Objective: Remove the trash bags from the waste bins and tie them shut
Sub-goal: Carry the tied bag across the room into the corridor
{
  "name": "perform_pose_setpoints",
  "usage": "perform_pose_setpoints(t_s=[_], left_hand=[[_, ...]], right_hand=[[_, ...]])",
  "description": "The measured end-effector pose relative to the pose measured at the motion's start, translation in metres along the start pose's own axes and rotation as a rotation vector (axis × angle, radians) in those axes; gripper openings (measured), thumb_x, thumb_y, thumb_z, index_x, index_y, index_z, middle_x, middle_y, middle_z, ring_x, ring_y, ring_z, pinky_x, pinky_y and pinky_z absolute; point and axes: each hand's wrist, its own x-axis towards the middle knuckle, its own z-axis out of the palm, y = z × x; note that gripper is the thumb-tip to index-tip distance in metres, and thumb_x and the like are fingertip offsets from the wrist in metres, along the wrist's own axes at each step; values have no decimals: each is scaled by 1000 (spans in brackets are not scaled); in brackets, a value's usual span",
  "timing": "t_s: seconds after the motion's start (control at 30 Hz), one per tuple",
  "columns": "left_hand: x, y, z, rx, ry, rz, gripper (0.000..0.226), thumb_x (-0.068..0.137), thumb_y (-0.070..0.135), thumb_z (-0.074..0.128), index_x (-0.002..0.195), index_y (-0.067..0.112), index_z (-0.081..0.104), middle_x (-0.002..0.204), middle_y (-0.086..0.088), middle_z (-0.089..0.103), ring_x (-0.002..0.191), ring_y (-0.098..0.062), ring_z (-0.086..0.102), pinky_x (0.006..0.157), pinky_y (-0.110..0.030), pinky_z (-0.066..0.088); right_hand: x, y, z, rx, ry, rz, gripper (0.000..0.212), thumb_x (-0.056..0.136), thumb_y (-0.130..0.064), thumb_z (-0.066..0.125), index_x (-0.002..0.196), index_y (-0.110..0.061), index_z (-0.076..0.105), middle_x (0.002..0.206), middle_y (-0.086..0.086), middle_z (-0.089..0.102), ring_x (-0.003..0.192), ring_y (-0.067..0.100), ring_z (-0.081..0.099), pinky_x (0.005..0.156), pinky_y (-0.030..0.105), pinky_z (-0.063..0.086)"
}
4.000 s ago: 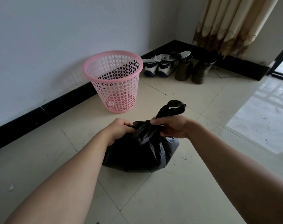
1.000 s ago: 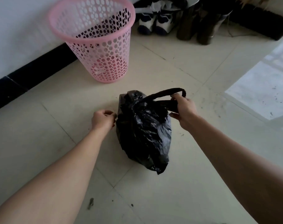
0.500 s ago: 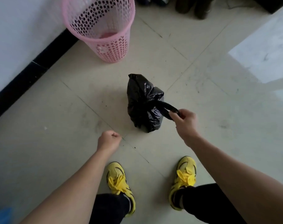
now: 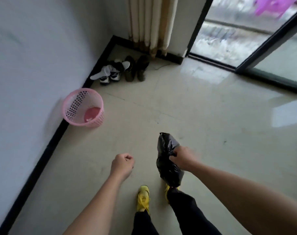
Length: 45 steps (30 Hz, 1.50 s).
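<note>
Your right hand (image 4: 181,158) grips the black bag (image 4: 167,169) by its gathered neck, hanging clear of the floor (image 4: 212,119) before you; your left hand (image 4: 122,164) is a fist holding nothing. Carry it low and steady (thin plastic probably tears), away from the pink bin (image 4: 94,122)
</note>
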Motion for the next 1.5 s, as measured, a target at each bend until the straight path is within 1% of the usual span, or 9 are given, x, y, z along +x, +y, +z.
perform_pose_setpoints(t_s=[0.13,0.3,0.47,0.7,0.97,1.1,1.27,1.4,1.5], left_hand=[[-50,65,10,222,-84,176,20,79,17,60,59,19,58,77,-16,73,76,-34,69,72,-36,56],[-117,113,52,652,-233,386,13,80,19,58,68,21,59,89,-13,74,89,-29,69,77,-32,54],[-185,147,109,975,-349,590,7,81,22,56,80,23,62,93,-6,72,91,-25,66,78,-29,51],[-339,167,254,1276,-515,975,10,81,21,59,87,18,67,91,-10,72,89,-28,68,72,-27,49],[-535,83,437,1499,-734,1336,19,86,16,58,98,7,69,99,-17,72,96,-32,67,74,-28,50],[-633,14,506,1560,-912,1456,19,87,16,61,98,3,69,88,-15,67,97,-35,66,71,-26,46],[-732,-48,587,1784,-1003,1555,25,88,19,59,105,4,68,110,-19,69,105,-36,64,85,-35,52],[-808,-99,670,1961,-982,1623,32,92,23,55,116,5,65,117,-14,67,107,-28,65,90,-32,53],[-872,-145,744,1996,-1085,1692,33,91,23,56,117,3,64,119,-15,65,111,-29,63,90,-31,51]], right_hand=[[-70,47,-32,12,58,92,16,86,-30,53,82,-14,54,85,7,58,76,26,55,60,27,37],[-170,118,-33,112,152,279,32,88,-33,51,112,-15,60,114,9,66,102,30,63,70,30,43],[-266,182,-30,299,240,484,27,88,-37,53,105,-19,64,112,8,68,103,29,63,71,28,40],[-440,290,26,582,436,749,31,85,-40,56,101,-17,68,111,7,67,101,29,63,71,28,42],[-618,414,142,796,532,962,25,83,-39,60,95,-18,64,105,8,68,92,28,64,68,28,42],[-711,470,201,844,557,1094,28,86,-41,59,97,-16,64,103,6,67,82,24,56,67,28,40],[-811,530,270,933,629,1248,29,87,-42,59,98,-16,64,103,6,65,88,26,60,68,28,41],[-888,578,333,1006,687,1391,29,88,-38,59,73,-15,50,72,2,53,68,24,53,53,28,32],[-948,625,386,1097,739,1516,34,87,-33,59,67,-13,42,62,2,42,56,21,42,52,30,25]])
